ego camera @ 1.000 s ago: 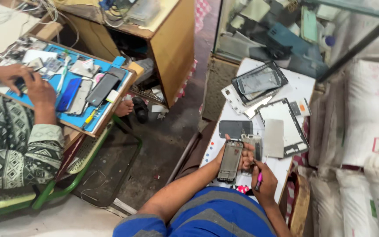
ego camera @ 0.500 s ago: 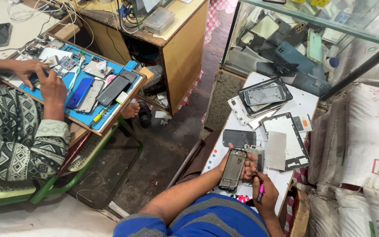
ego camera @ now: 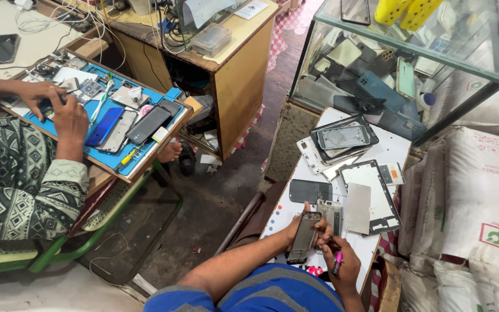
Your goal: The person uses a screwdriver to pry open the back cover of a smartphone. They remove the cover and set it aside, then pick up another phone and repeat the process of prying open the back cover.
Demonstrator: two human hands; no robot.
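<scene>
A phone chassis (ego camera: pixel 305 238) is gripped in the left hand (ego camera: pixel 299 231), the fingers closed around its upper half, so that its long axis runs from the person's body up and slightly rightward, away over the white worktop (ego camera: pixel 397 149). The right hand (ego camera: pixel 342 263) sits just beside it, to the right and a little nearer the body, curled shut around a pink-tipped pen-like tool (ego camera: pixel 337 264) whose tip points down; of the two hands, the left is the one already on the chassis, and the right lies closest to its lower right edge. A second bare phone frame (ego camera: pixel 332 214) is seen just behind the held one, touching or nearly touching it. Further along the worktop a dark back cover (ego camera: pixel 310 190), a grey metal plate (ego camera: pixel 358 208), a black display frame (ego camera: pixel 376 188) and a stack of phone frames (ego camera: pixel 341 138) are laid out. Beyond, a glass display case (ego camera: pixel 411 63) full of phones closes the far end. To the left, another person's hands (ego camera: pixel 59 104) are busy over a blue repair mat (ego camera: pixel 102 124).
</scene>
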